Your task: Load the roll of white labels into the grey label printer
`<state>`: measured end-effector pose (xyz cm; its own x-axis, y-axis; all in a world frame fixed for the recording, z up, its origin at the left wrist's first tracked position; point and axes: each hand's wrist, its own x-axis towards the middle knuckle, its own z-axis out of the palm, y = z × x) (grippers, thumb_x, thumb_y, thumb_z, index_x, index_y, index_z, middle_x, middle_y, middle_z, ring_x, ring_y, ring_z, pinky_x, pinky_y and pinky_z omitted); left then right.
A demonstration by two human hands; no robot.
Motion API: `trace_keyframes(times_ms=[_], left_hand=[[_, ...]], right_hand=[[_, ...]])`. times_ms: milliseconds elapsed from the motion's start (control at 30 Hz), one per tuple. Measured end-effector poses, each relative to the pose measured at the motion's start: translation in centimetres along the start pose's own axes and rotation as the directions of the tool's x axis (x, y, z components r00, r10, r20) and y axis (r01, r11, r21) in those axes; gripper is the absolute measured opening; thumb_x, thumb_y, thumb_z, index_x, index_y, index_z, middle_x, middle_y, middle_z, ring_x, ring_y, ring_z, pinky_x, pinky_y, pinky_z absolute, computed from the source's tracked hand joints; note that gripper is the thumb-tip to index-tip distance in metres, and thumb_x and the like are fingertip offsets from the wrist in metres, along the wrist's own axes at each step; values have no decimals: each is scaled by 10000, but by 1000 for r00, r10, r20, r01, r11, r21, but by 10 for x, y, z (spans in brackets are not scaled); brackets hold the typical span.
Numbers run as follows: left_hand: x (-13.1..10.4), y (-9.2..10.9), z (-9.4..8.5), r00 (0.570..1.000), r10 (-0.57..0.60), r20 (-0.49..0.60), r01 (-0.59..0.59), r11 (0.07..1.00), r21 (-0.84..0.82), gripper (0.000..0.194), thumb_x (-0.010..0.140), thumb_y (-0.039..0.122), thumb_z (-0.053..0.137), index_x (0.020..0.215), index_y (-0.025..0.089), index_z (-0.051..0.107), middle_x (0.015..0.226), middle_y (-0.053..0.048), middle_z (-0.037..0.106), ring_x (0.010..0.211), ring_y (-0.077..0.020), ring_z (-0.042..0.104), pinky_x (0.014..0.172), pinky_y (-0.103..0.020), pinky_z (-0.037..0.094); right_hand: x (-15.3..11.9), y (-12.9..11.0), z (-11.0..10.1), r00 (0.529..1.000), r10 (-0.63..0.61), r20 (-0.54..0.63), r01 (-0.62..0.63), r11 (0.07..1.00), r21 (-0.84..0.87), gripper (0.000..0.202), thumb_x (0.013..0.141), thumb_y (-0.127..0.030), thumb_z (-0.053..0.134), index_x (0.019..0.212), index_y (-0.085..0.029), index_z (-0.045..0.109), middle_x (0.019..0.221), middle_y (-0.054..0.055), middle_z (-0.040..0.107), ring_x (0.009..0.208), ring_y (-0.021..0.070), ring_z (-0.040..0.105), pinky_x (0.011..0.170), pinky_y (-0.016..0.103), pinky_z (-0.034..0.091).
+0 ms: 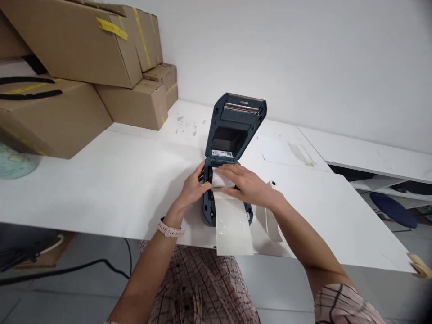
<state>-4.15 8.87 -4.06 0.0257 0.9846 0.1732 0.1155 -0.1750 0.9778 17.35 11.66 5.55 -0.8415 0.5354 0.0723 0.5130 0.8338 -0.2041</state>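
A dark grey label printer (208,211) stands on the white table with its lid (236,121) raised. Inside it lies a white label roll (221,179), partly covered by my right hand. From the roll a pale label strip (232,225) runs out over the printer's front and past the table edge. My left hand (195,186) wraps the printer's left side, fingers outside and thumb at the rim near the roll. My right hand (245,183) closes over the roll from the right, fingers across its top and thumb lower by the strip.
Cardboard boxes (131,105) are stacked at the left back of the white table (135,193). A small roll (272,184) with a loose strip (272,225) lies right of the printer. A blue stool (393,209) stands beyond the right side. A black cable (101,261) hangs below the left edge.
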Motion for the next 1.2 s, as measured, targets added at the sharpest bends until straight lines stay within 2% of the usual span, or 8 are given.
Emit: trace_keyframes(times_ms=[100,200,300,367,633,833,1033,1200], left_hand=[[-1,2,0,1000,-26,-7,26,999,-24,875,754,190,642,1597,231,411,1546,-80,573,1393,-315,561,1185,-450,439],[-2,0,0,999,-35,0,35,999,-34,869,775,210,635,1607,222,389,1589,-97,524,1419,-319,538,1192,-451,430],[0,-6,0,999,-44,-9,43,999,-30,887,778,218,626,1623,213,353,1608,-105,500,1442,-315,519,1202,-441,419],[1,-11,1,999,-46,-20,45,999,-24,897,776,220,623,1627,216,341,1612,-98,496,1459,-309,502,1212,-430,409],[0,-9,2,999,-36,-20,36,999,-35,866,802,226,616,1623,211,342,1629,-93,476,1498,-307,453,1234,-430,387],[-2,-5,3,998,-52,-30,51,998,-41,850,811,233,629,1615,215,353,1664,-113,416,1506,-321,439,1243,-463,370],[-1,-3,5,998,-40,-46,37,997,-72,847,795,230,664,1594,193,385,1647,-133,438,1506,-333,436,1254,-484,355],[-4,-2,5,1000,-1,-19,-1,996,-95,813,843,319,682,1589,193,384,1651,-147,430,1514,-345,426,1238,-502,385]], right_hand=[[-36,-28,15,999,-22,-39,22,1000,-3,600,1064,-525,458,1578,-219,410,1655,155,422,1540,337,396,1194,582,440],[-60,-51,40,997,-5,-78,5,1000,-4,708,1046,-599,430,1656,-291,246,1706,125,325,1593,320,290,1232,598,396],[-67,-62,63,990,34,-134,-38,999,-28,820,1033,-600,451,1685,-319,41,1736,113,215,1610,321,225,1262,597,351],[-66,-65,72,987,60,-152,-66,997,-40,884,1017,-607,481,1679,-332,-36,1744,100,176,1611,328,209,1267,596,344],[-65,-66,74,984,61,-166,-73,995,-66,921,1014,-631,451,1671,-317,-112,1731,142,230,1609,344,217,1242,592,371],[-64,-67,77,986,63,-151,-74,995,-65,960,989,-665,457,1673,-305,-113,1731,124,243,1617,351,184,1273,614,301],[-63,-70,80,987,73,-144,-87,992,-91,1062,950,-705,496,1669,-258,-147,1733,158,221,1614,382,179,1275,623,283],[-63,-71,79,985,66,-159,-83,991,-105,1101,930,-728,498,1657,-261,-185,1736,146,221,1618,366,172,1290,606,257]])
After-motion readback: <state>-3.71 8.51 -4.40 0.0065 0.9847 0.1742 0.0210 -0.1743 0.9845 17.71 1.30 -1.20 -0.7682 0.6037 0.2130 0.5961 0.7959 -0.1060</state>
